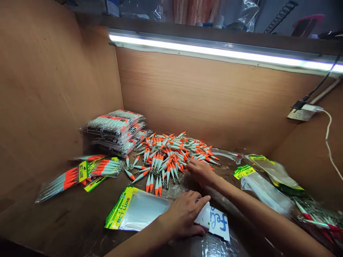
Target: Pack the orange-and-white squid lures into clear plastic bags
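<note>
My left hand (183, 214) lies flat, fingers spread, on a clear plastic bag (139, 210) with a yellow-green header, near the table's front edge. Under its fingertips is a white card with blue writing (218, 223). My right hand (199, 170) reaches into the right side of a pile of orange-and-white fishing lures (166, 157) in the middle of the table. Its fingers are curled among the lures; what they hold is hidden.
Stacked packs of bagged lures (118, 130) stand at the back left. Filled packs (80, 175) lie at the left. Empty bags (265, 185) sit at the right, with loose lures (318, 217) further right. Brown walls enclose the desk, lit by a strip lamp (222, 53).
</note>
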A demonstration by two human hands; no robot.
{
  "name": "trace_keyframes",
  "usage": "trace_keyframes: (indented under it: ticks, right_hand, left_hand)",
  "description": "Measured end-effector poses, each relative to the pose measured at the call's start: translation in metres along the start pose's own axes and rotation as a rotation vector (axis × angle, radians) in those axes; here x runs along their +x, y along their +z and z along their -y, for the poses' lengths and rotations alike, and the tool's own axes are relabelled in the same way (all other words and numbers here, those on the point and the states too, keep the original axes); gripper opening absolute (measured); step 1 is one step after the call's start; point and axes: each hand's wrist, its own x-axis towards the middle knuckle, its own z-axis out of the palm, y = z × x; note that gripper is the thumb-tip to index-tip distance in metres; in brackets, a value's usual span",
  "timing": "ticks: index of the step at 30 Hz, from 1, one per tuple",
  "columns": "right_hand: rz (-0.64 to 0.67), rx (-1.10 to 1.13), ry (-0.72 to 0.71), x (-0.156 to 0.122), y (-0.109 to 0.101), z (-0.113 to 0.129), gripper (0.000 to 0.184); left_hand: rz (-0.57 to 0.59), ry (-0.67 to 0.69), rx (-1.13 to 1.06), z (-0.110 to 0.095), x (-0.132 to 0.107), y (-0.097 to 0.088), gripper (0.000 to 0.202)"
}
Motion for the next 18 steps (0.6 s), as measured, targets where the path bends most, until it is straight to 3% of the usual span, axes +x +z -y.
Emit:
trace_keyframes:
  ticks: [5,13,18]
  right_hand:
    - [-0.356,0.419,0.451,-0.046,-0.020,-0.015,0.024]
    - [-0.515,0.289,0.572,-0.129,-0.048,-0.016,0.024]
    - [-0.539,0.644,0.749,-0.168,-0.062,-0.002,0.034]
  left_hand:
    - [-0.089,-0.068,-0.032,0.003,0.000,-0.001,0.099]
    - [-0.133,-0.071,-0.024,0.002,0.002,-0.002,0.093]
    - [-0.224,-0.080,-0.073,0.006,0.005,0.002,0.090]
